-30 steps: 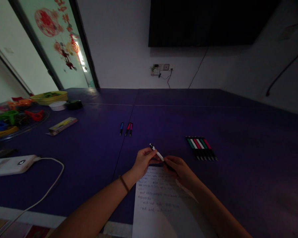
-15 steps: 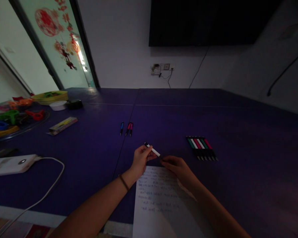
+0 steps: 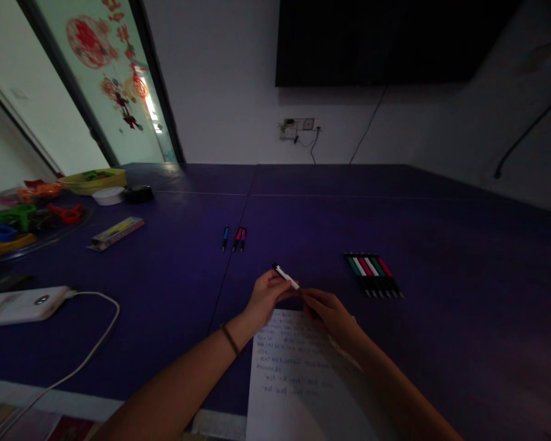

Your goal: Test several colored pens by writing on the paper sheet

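Note:
A white pen (image 3: 286,277) with black ends is held between both hands above the top edge of a handwritten sheet of paper (image 3: 280,380). My left hand (image 3: 266,294) grips the white barrel, its fingers closed around it. At the dark lower end, the fingertips of my right hand (image 3: 324,306) pinch the pen; that end is mostly hidden by them. To the right lies a row of several pens (image 3: 371,274) with green, white and red barrels, side by side. Farther off, left of the hands, are a blue pen (image 3: 225,238) and two pink-red pens (image 3: 239,239).
At the left are a white power bank (image 3: 25,305) with a white cable (image 3: 112,300), a small long box (image 3: 117,233), a yellow basket (image 3: 94,182), and colourful scissors-like items (image 3: 22,214). A black screen (image 3: 371,43) hangs on the wall behind the purple table (image 3: 303,226).
The pen has turned slightly in my fingers and shifted a little to the right. My left hand has moved slightly right along with it; the other pens have stayed put.

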`<state>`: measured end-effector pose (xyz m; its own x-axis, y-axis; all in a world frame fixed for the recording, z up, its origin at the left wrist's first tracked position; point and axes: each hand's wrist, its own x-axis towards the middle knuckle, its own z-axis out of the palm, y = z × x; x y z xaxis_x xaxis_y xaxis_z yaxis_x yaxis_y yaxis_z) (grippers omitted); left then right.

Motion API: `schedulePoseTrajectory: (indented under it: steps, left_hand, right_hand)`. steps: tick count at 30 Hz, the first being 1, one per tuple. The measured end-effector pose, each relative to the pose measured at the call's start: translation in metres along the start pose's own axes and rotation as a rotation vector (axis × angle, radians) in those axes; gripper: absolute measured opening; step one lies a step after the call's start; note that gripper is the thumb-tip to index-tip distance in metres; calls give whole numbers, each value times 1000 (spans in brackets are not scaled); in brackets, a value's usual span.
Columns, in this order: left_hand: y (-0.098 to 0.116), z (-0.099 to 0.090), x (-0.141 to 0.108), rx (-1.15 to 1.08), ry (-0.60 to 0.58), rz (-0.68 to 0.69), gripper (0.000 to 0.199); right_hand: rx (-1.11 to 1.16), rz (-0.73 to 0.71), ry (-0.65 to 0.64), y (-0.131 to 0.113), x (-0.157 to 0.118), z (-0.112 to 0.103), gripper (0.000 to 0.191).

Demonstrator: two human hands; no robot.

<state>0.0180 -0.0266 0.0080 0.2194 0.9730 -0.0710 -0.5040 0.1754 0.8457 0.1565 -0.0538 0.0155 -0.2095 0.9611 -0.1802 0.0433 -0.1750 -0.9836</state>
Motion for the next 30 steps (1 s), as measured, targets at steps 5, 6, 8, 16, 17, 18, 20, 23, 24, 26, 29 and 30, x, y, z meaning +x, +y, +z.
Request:
schedulePoseTrajectory:
  steps: [5, 6, 8, 16, 17, 18, 20, 23, 24, 26, 29, 30]
  left_hand:
    - [2, -3, 3, -56, 138, 53, 23]
    - [1, -4, 4, -60, 155, 63, 23]
    - [-1, -5, 5, -53, 174, 82, 23]
    - [-3, -5, 35, 406, 210, 77, 10]
    - [-4, -5, 42, 465, 217, 63, 10]
    - [-5, -5, 49, 491, 216, 53, 10]
    - [-9, -4, 63, 525, 218, 45, 13]
    - [-17, -2, 78, 555, 232, 71, 15]
    - [-19, -1, 80, 559, 235, 87, 15]
    - [-21, -1, 81, 559, 235, 125, 12]
    - [-18, -2, 77, 554, 236, 171, 10]
    - [-17, -3, 76, 556, 239, 182, 9]
  right_hand:
    - [38, 24, -4, 1, 2, -1, 43]
    - [46, 19, -2, 2, 2, -1, 43]
    - [65, 26, 9, 3, 3, -1, 43]
    - [215, 16, 158, 4, 10, -2, 37]
    - [236, 25, 167, 3, 11, -3, 37]
    - [255, 37, 176, 2, 12, -3, 38]
    - [282, 54, 210, 0, 15, -4, 37]
    - [284, 23, 300, 1, 20, -4, 31]
    - [274, -7, 320, 3, 21, -4, 30]
    - [212, -72, 314, 6, 24, -3, 30]
    - [67, -128, 220, 12, 27, 0, 29]
    - [17, -127, 195, 13, 27, 1, 28]
